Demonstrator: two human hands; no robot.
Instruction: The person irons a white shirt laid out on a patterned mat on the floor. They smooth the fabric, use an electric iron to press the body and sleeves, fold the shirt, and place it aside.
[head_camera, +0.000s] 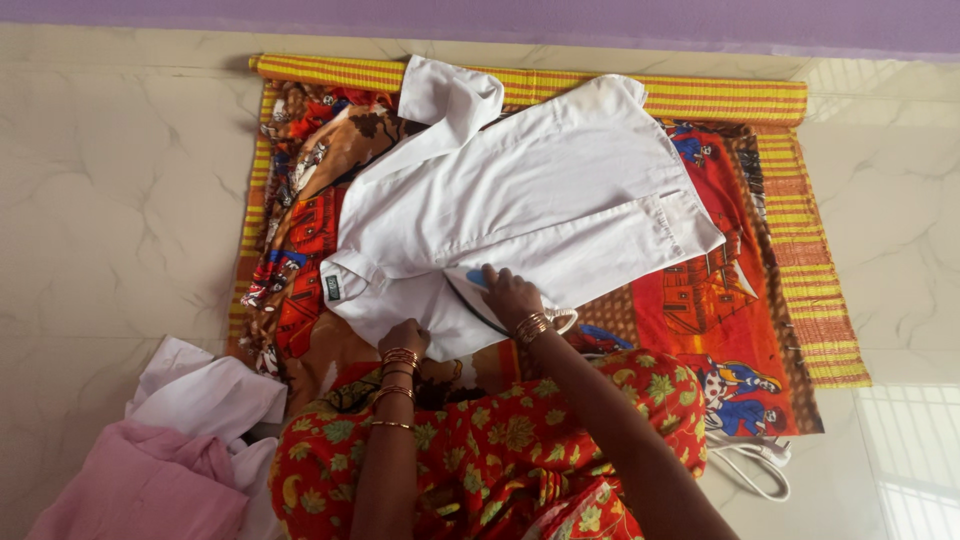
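Observation:
A white shirt lies spread on a bright red and orange printed cloth over a striped yellow mat on the floor. My right hand grips the handle of a blue and white clothes iron resting on the shirt's lower part. My left hand presses down on the shirt's near edge, fingers curled on the fabric. Both wrists wear bangles.
A pile of pink and white clothes sits at the lower left on the pale marble floor. The iron's white cord loops on the floor at the right. My lap in an orange flowered garment fills the foreground.

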